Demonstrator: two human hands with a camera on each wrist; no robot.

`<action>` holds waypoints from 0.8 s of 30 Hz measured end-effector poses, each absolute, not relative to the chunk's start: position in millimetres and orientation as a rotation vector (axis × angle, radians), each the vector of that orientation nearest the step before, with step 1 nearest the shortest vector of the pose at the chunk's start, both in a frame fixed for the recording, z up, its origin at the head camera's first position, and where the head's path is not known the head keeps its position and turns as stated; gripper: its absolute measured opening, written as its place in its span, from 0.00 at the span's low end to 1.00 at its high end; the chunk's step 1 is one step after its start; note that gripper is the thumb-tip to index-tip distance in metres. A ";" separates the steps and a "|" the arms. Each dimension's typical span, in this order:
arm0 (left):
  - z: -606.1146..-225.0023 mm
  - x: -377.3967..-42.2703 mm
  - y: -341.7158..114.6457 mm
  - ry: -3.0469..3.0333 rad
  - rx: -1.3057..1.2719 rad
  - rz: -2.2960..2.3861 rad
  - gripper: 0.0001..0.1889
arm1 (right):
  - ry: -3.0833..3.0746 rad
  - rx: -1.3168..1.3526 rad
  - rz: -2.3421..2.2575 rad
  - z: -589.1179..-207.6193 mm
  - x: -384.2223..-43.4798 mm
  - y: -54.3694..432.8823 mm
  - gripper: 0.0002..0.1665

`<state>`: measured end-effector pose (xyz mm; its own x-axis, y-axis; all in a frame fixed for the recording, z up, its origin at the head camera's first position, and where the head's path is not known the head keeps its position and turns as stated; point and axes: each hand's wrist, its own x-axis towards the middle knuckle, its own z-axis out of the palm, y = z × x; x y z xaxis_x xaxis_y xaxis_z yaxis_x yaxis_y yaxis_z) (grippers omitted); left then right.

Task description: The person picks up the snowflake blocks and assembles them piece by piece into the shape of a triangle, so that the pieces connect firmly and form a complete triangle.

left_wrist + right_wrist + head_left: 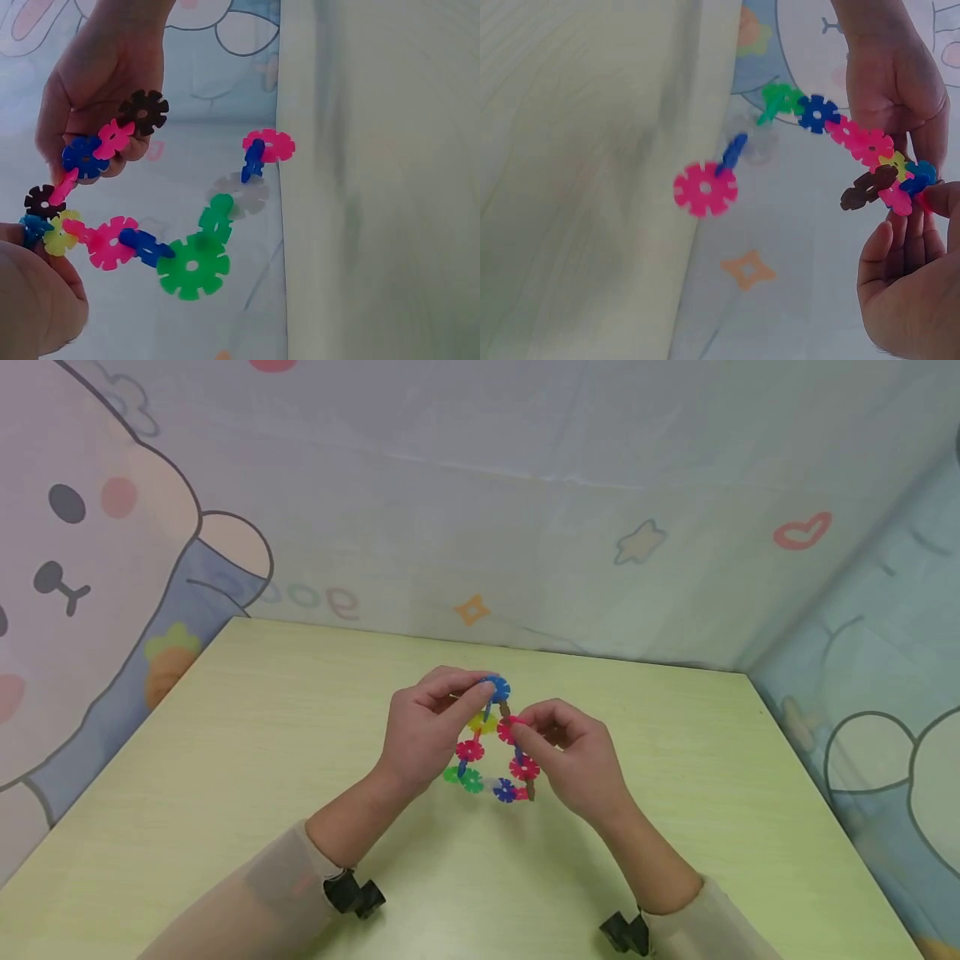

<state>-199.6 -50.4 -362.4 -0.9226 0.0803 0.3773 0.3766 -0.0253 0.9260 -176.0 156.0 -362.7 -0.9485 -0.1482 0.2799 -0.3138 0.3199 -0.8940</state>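
A chain of notched plastic snowflake discs hangs between both hands above the table. At its top, my left hand (420, 731) pinches a blue disc (497, 689) between thumb and fingers. The right hand (581, 760) pinches a pink disc (506, 732) a little lower on the right side. Down the left side run yellow, pink and blue discs to a green disc (472, 782) at the bottom. In the left wrist view the chain has two loose ends, a brown disc (150, 112) and a pink disc (279, 145), apart from each other. A clear disc (244, 196) sits near the pink end.
The pale wood-grain table (247, 760) spreads below the hands. A cartoon-printed cloth (480, 510) hangs behind its far edge and along the sides. Small black wrist cameras (352, 893) are strapped at both sleeves.
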 end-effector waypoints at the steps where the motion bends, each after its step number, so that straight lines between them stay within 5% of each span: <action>1: -362.3 -199.8 -50.7 -2.034 -0.484 -2.035 0.12 | -2.433 0.428 1.696 -362.0 -175.9 155.9 0.08; 24: -355.3 -201.0 -58.8 -2.116 -0.527 -2.033 0.12 | -2.410 0.496 1.629 -362.3 -173.8 149.8 0.06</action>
